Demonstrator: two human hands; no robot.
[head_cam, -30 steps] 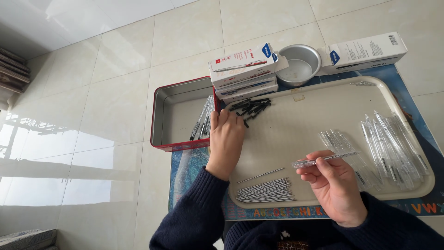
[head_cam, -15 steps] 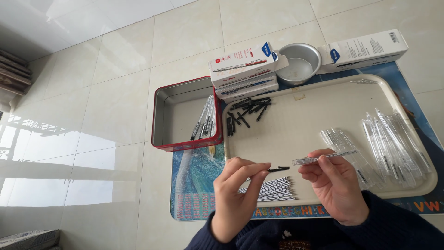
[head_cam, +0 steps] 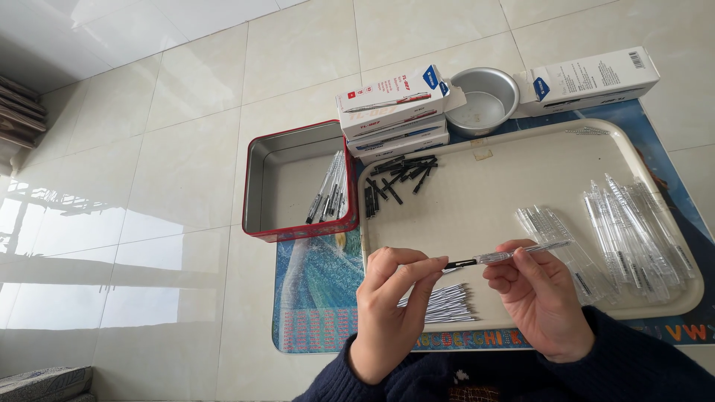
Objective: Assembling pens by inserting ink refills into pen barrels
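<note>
My right hand (head_cam: 538,296) holds a clear pen barrel (head_cam: 521,251) level above the near edge of a cream tray (head_cam: 484,208). My left hand (head_cam: 391,305) pinches a small black pen tip (head_cam: 460,263) at the barrel's left end. Under my hands lies a bundle of thin refills (head_cam: 439,304). A loose pile of black tips (head_cam: 398,179) sits at the tray's far left corner. Clear barrels (head_cam: 629,231) lie heaped on the tray's right side.
A red-rimmed metal tin (head_cam: 287,186) left of the tray holds several finished pens (head_cam: 329,190). Stacked white pen boxes (head_cam: 391,112), a round metal bowl (head_cam: 484,100) and another white box (head_cam: 588,78) stand beyond the tray. A colourful mat (head_cam: 316,298) lies underneath on the tiled floor.
My left hand came back from the pile of black tips at the tray's far corner with one tip and brought it to the left end of the barrel in my right hand.
</note>
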